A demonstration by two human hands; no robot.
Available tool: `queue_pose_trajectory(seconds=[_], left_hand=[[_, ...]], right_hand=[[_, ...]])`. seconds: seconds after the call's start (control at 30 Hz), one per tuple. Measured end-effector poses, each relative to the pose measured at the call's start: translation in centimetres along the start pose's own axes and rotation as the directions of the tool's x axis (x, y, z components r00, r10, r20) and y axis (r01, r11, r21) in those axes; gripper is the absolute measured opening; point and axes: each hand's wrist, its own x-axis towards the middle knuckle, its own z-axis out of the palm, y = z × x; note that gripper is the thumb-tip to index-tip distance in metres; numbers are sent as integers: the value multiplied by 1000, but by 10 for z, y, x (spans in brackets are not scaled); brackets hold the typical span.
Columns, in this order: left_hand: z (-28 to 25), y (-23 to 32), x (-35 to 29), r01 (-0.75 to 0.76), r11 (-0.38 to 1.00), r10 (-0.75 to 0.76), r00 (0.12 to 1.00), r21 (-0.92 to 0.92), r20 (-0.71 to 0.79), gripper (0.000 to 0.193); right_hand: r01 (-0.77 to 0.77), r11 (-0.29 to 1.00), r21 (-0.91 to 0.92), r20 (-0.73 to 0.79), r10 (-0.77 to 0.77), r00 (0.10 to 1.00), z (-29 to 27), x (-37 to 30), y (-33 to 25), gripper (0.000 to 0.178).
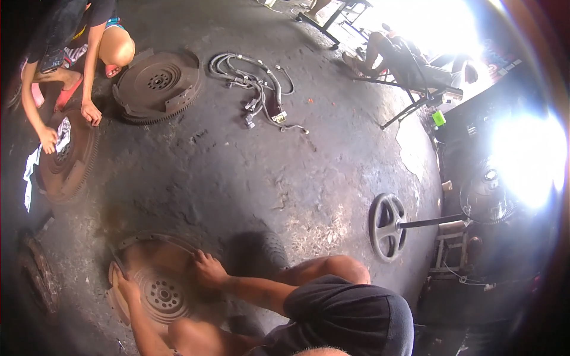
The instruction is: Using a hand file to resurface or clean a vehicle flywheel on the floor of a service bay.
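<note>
A rusty brown flywheel (155, 252), with a ring of bolt holes around its hub, lies on the floor in front of me. My left hand (126, 289) is closed at its left side, and a thin dark strip (116, 258) sticks out past the fingers; its kind is too unclear to name. On the upper right rim rests my right hand (209, 270), its fingers curled over the edge. Dust or haze blurs part of the flywheel's face.
At upper left a squatting person rubs another flywheel (77, 172) with a white cloth (63, 133). A third flywheel (157, 83) lies beside a bundled wiring harness (261, 83). A steering wheel (388, 227) on a shaft stands right. Someone sits in a folding chair (409, 95).
</note>
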Motion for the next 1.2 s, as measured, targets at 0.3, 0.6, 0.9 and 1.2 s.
queue_pose_trajectory(seconds=[0.3,0.6,0.9,1.2], left_hand=[[15,20,-107,3,999,3,995,-54,102,67],[26,11,-54,14,994,-19,999,-104,-50,64],[3,14,-65,-122,992,122,992,-36,-15,67],[-30,49,-124,345,893,-313,937,-290,153,63]], right_hand=[[-44,998,34,-55,46,997,0,-1,4,69],[12,999,-47,-112,-17,994,3,6,3,67],[12,1000,-8,-115,-13,993,9,-4,2,65],[19,999,-38,-76,-22,997,26,10,10,59]])
